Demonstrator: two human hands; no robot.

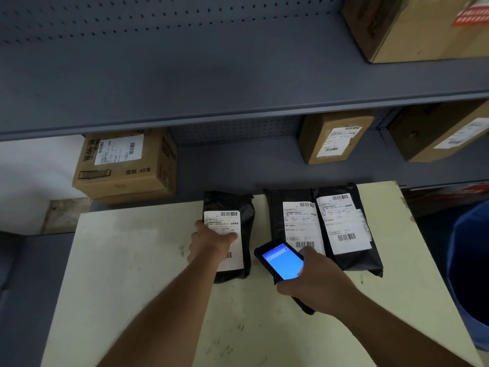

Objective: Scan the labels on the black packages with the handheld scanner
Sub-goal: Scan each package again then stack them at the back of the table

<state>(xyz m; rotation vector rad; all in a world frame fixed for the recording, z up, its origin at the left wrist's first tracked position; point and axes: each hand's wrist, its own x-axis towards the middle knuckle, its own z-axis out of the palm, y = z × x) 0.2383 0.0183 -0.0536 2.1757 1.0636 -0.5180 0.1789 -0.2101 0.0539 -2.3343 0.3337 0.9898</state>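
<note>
Three black packages with white barcode labels lie on a pale table (132,287). The left package (244,205) is apart from the other two; my left hand (209,241) rests on its label, fingers gripping its left edge. The middle package (276,221) and the right package (349,258) lie side by side, touching. My right hand (315,283) holds the black handheld scanner (281,262), its blue screen lit, over the near end of the middle package, partly hiding that package's lower label.
Grey metal shelving (238,109) stands behind the table. Cardboard boxes sit on the lower shelf: one at the left (124,165), two at the right (333,139) (444,133). Another box (412,27) is on the upper shelf. A blue bin (471,274) stands to the table's right.
</note>
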